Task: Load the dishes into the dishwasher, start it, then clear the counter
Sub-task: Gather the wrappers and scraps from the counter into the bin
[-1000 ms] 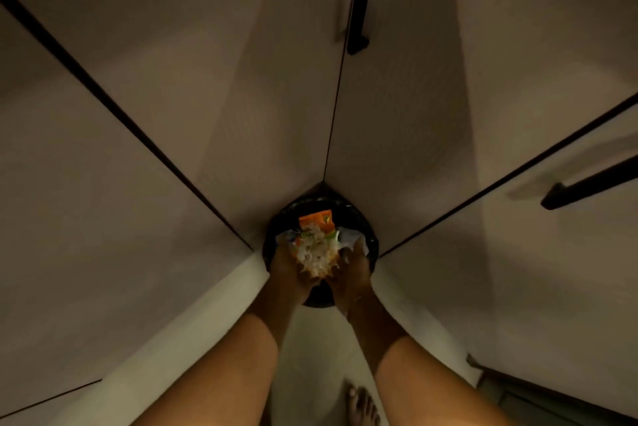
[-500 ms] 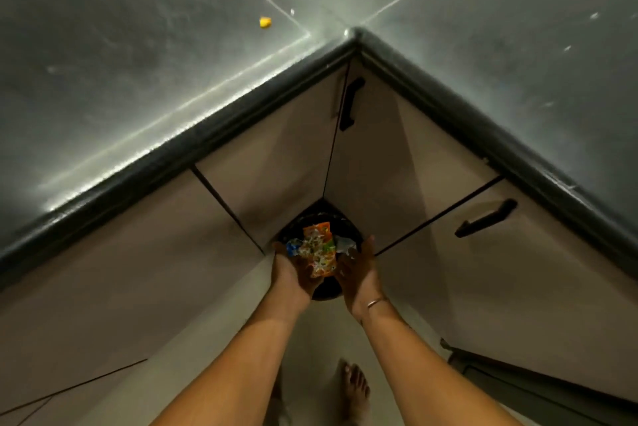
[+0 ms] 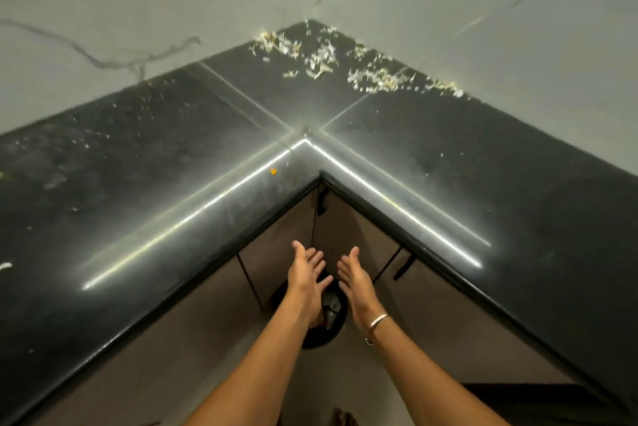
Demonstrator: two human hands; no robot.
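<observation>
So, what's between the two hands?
Nothing held. In the head view, the gap between the left hand and right hand shows only the black bin below.

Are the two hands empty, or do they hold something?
Empty: left hand and right hand show straight, spread fingers above the black bin, holding nothing.
</observation>
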